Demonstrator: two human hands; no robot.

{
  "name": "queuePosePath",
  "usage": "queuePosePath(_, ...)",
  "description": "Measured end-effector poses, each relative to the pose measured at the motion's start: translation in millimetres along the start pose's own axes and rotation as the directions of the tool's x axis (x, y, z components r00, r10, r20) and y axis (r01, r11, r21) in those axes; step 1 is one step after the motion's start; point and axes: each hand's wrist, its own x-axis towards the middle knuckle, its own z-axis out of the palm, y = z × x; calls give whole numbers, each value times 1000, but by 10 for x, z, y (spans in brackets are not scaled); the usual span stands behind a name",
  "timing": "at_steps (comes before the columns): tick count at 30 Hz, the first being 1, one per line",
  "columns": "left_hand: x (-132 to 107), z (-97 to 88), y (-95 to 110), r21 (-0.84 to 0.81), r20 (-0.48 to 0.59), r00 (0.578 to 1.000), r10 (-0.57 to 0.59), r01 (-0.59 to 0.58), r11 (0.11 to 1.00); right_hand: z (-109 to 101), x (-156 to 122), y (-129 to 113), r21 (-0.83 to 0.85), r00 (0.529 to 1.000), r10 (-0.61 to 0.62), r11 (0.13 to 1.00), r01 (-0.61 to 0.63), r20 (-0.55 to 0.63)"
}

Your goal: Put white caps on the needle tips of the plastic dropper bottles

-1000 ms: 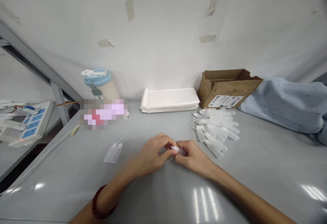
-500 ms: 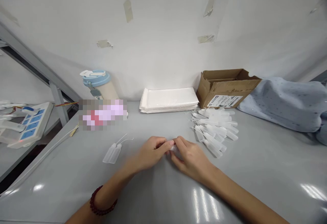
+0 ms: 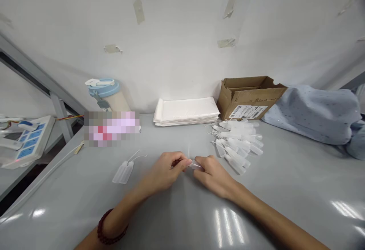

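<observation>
Between my two hands is a small translucent squeeze bottle (image 3: 197, 166), partly covered by fingers. The thumb and fingers of my left hand (image 3: 168, 170) pinch its tip end. My right hand (image 3: 212, 175) is closed around its body. A thin pale tip seems to point up above it, though it is faint. To the left, two similar bottles (image 3: 123, 172) with thin bent tips lie side by side on the grey table. A heap of such bottles (image 3: 238, 139) lies to the right, beyond my right hand.
A stack of white padded envelopes (image 3: 186, 112) lies against the wall, beside an open cardboard box (image 3: 251, 99). Pale blue cloth (image 3: 313, 115) is at the right. At the left stand a blue-lidded cup (image 3: 110, 94), a blurred-out pink item (image 3: 114, 128) and a power strip (image 3: 30, 141).
My right fingers have moved slightly apart from the left ones, so more of the bottle's body shows between the hands. The whole view has shifted a little.
</observation>
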Motion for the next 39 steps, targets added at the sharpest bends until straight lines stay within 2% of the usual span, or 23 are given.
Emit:
queuePosePath(3, -15, -5, 1, 72, -38, 991, 129, -126, 989, -52, 15, -15, 154, 994, 2, 988, -18, 107)
queuePosePath(6, -28, 2, -14, 123, -65, 966, 248, -239, 963, -97, 28, -23, 232, 982, -20, 972, -24, 187)
queuePosePath(9, -34, 11, -28, 139, -98, 934, 343, -328, 934, -112, 34, -28, 233, 978, -50, 972, 1, 204)
queuePosePath(11, -30, 8, -29, 137, -125, 920, 372, -355, 925, -96, 32, -26, 197, 985, -70, 980, 38, 155)
queuePosePath(14, -16, -9, -19, 103, -184, 932, 311, -297, 949, -42, 22, 0, 70, 994, -104, 992, 106, -31)
queuePosePath(16, -8, -15, -7, 60, -222, 952, 212, -204, 977, -3, 19, 34, -54, 976, -153, 988, 147, -156)
queuePosePath(19, -3, 2, 9, 39, -201, 973, 113, -107, 994, 39, 23, 96, -239, 935, -262, 949, 205, -240)
queuePosePath(23, -13, 45, 25, 50, -119, 988, 102, -96, 994, 64, 31, 156, -420, 883, -391, 869, 260, -261)
queuePosePath(27, -21, 38, 37, 30, -101, 985, 140, -137, 990, 75, 27, 180, -526, 840, -471, 803, 282, -268)
queuePosePath(33, -5, 55, 10, 67, -218, 929, 300, -292, 954, 97, 27, 170, -608, 791, -551, 732, 307, -264)
queuePosePath(35, -4, 76, 14, 39, -265, 920, 288, -288, 957, 101, 23, 148, -623, 784, -566, 717, 314, -256)
queuePosePath(39, -4, 76, 47, -104, -335, 928, 162, -207, 973, 99, 3, 97, -615, 782, -568, 721, 320, -259)
